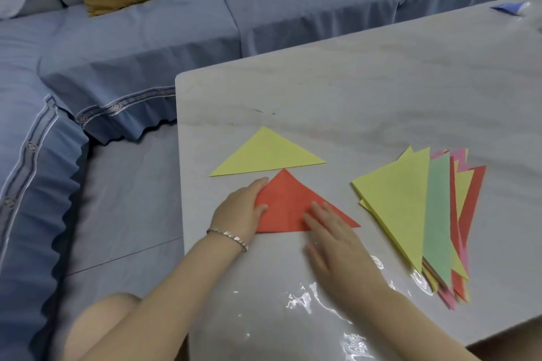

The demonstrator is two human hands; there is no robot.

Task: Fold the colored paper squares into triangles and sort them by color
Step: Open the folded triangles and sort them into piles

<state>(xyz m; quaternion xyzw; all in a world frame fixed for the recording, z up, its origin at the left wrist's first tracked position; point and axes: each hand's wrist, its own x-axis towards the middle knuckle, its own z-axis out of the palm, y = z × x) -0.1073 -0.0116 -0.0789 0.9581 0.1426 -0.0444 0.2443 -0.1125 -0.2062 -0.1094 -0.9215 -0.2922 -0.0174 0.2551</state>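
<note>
A red paper triangle [286, 202] lies flat on the pale table [366, 91], its point away from me. My left hand [240, 209] grips its left corner, thumb on top of the paper. My right hand [337, 239] lies flat with spread fingers on its lower right part. Just beyond it lies a single yellow triangle [267, 154]. To the right sits a fanned stack of folded papers [425, 214], yellow on top, with green, red and pink edges showing beneath.
The table's left edge [179, 161] runs close to my left wrist, with a blue-covered sofa [146, 47] beyond it. A blue item [510, 7] sits at the far right corner. Glossy film [308, 299] covers the near table surface.
</note>
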